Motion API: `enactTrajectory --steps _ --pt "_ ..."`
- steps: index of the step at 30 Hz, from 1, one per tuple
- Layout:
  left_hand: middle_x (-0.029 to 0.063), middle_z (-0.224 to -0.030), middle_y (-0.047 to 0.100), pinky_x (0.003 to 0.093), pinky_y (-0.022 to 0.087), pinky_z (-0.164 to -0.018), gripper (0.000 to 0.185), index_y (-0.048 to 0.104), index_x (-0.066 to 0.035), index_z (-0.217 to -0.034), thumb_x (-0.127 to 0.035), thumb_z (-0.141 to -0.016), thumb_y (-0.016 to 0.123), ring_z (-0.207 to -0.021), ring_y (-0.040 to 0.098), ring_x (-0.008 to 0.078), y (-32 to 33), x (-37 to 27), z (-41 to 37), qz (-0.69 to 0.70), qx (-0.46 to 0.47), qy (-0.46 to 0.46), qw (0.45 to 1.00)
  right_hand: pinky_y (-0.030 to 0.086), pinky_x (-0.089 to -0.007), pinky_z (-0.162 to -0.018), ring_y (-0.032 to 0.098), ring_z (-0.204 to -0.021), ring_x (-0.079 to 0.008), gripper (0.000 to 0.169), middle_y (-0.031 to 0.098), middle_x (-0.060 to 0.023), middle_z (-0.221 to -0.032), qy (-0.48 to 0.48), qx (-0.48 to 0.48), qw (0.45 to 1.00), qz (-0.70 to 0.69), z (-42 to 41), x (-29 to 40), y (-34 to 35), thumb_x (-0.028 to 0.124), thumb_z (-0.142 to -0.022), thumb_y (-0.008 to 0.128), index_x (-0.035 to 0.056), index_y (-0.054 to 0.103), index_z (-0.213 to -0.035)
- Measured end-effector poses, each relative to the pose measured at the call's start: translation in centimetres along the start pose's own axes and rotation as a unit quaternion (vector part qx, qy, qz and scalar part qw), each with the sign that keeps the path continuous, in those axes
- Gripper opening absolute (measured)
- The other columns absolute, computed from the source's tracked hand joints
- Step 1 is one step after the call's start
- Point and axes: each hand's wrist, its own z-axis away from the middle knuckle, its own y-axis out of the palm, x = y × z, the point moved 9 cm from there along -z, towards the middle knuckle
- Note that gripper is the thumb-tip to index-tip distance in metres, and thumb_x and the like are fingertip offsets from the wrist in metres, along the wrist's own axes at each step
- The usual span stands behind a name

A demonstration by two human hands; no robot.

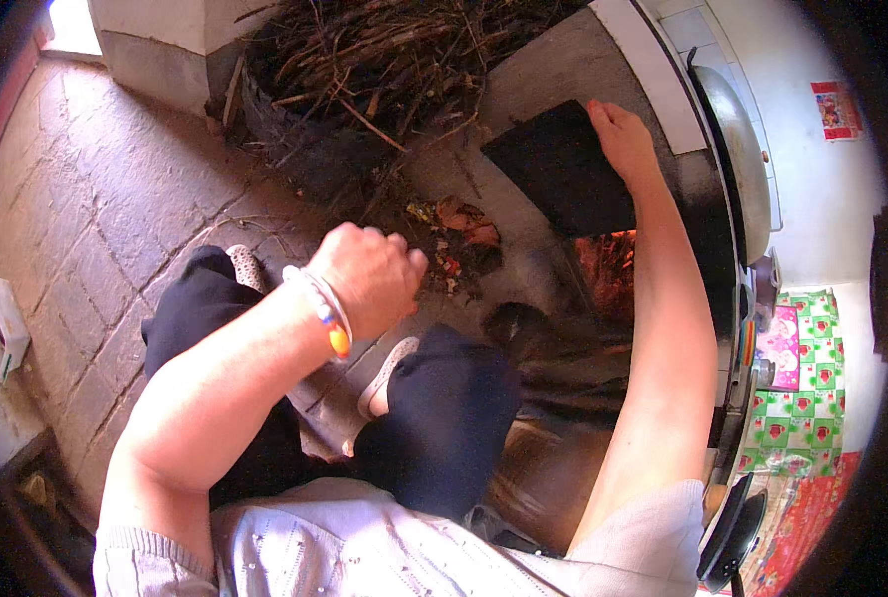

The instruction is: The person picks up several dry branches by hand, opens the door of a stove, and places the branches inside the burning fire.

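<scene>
My right hand (623,142) grips the upper corner of a flat dark panel (556,168), thumb and fingers pinching its edge. The panel stands against the front of a cooking stove (575,63). Just below it, orange fire (612,272) glows in the stove's opening, partly covered by my right forearm. Over the floor, in front of my knees, hangs my left hand (365,280) with its fingers curled downward. Whatever may be inside those fingers is hidden. Bracelets (328,310) circle the left wrist, one with an orange bead.
A heap of dry twigs (392,60) fills the far corner. Scraps of litter (463,231) lie on the floor beside the stove. A large wok lid (735,157) sits on the stovetop at right. A black pan (735,533) is at lower right. Stone paving (130,172) spreads leftward.
</scene>
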Motion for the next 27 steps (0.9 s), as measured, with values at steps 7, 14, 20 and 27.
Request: enactTrajectory --steps 7,14,20,27 --pt "0.0107 -0.084 0.06 0.0383 0.049 -0.068 0.04 0.056 -0.006 -0.094 -0.04 -0.074 0.061 -0.081 0.06 0.0287 -0.9 2.3 0.0 0.013 -0.01 -0.056 0.998 0.043 -0.0359 -0.066 0.058 -0.069 -0.0239 0.048 0.06 -0.0145 -0.07 0.045 0.23 0.972 0.008 3.4 0.8 1.3 0.044 -0.084 0.05 -0.0013 0.061 -0.072" --pt "0.0126 -0.084 0.061 0.0393 0.049 -0.065 0.041 0.055 -0.005 -0.094 -0.041 -0.075 0.06 -0.078 0.061 0.0295 -0.2 2.1 -0.4 -0.02 -0.016 -0.062 0.998 0.047 -0.0381 -0.071 0.061 -0.076 -0.0281 0.038 0.063 -0.0166 -0.077 -0.053 0.371 0.905 0.203 12.2 1.4 2.6 0.035 -0.083 0.053 -0.0013 0.064 -0.079" --pt "0.0136 -0.082 0.061 0.0402 0.049 -0.064 0.041 0.055 -0.005 -0.093 -0.042 -0.076 0.059 -0.076 0.061 0.0307 1.5 1.2 -0.8 -0.052 0.002 -0.049 0.997 0.04 -0.0401 -0.087 0.061 -0.091 -0.0271 0.024 0.064 -0.0109 -0.1 -0.017 0.409 0.819 0.403 19.6 -2.5 3.1 0.023 -0.079 0.055 0.0102 0.067 -0.095" --pt "0.0138 -0.082 0.06 0.0409 0.048 -0.064 0.041 0.055 -0.005 -0.094 -0.042 -0.077 0.057 -0.077 0.061 0.0314 2.6 0.6 -0.6 -0.07 0.032 -0.035 0.996 0.044 -0.0391 -0.081 0.059 -0.095 -0.0267 0.027 0.064 -0.0097 -0.098 0.108 0.408 0.807 0.414 23.8 -12.1 3.4 0.033 -0.08 0.058 0.0114 0.067 -0.095"
